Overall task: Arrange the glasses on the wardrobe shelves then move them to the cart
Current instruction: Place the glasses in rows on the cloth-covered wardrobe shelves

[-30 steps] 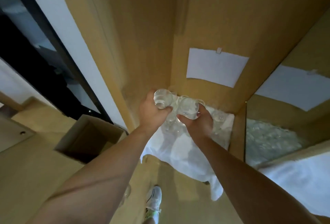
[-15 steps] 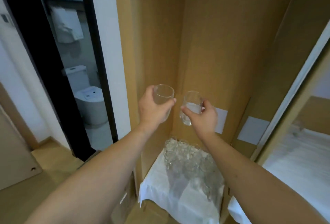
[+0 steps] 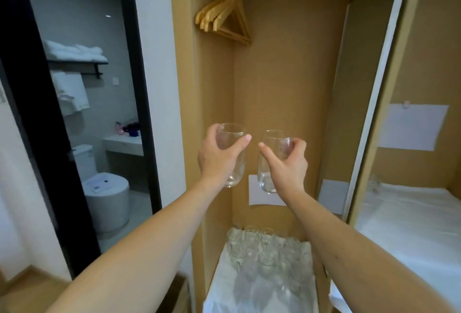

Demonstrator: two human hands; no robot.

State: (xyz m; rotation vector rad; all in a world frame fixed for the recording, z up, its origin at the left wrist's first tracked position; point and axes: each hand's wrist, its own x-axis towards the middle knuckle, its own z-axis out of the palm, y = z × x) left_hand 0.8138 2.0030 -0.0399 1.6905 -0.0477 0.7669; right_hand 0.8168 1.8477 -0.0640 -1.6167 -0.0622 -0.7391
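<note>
My left hand (image 3: 217,158) grips a clear stemless glass (image 3: 233,170), upright, in front of the open wardrobe. My right hand (image 3: 287,165) grips a second clear glass (image 3: 268,178) just to its right; the two glasses are apart. Both are held high above a lower wardrobe shelf covered with a white cloth (image 3: 224,285), where several more clear glasses (image 3: 264,247) stand close together. No cart shows in this view.
Wooden hangers (image 3: 224,13) hang on the rail at the wardrobe top. White paper sheets (image 3: 254,194) are stuck to the back panel. A sliding door edge (image 3: 371,103) stands to the right, with white cloth (image 3: 409,218) behind it. A bathroom doorway (image 3: 87,125) opens at left.
Both hands lifted a glass each off the cloth-covered shelf and raised them well above it. The view tilted up from the shelf to the wardrobe interior.
</note>
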